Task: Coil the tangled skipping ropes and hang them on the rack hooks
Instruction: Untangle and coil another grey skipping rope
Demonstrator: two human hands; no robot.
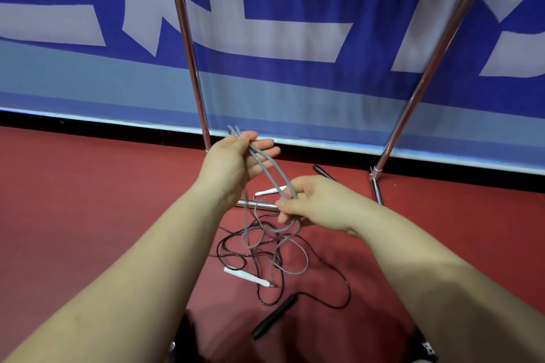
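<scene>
A grey skipping rope (269, 172) runs in two strands between my hands. My left hand (236, 160) holds the looped top of the strands under its thumb, with the fingers stretched out. Lower and to the right, my right hand (309, 200) pinches the same strands. Below them the grey rope hangs down into a tangle (265, 247) on the red floor, mixed with a thin black rope (339, 271). Two white handles (247, 275) (269, 191) and two black handles (274, 317) (323, 171) lie on the floor. No hooks are in view.
Two metal rack poles (188, 47) (436, 59) rise from the floor in front of a blue and white banner (295, 23). A low rack bar (256, 205) crosses behind my hands, and a rack foot (377, 188) stands at the right.
</scene>
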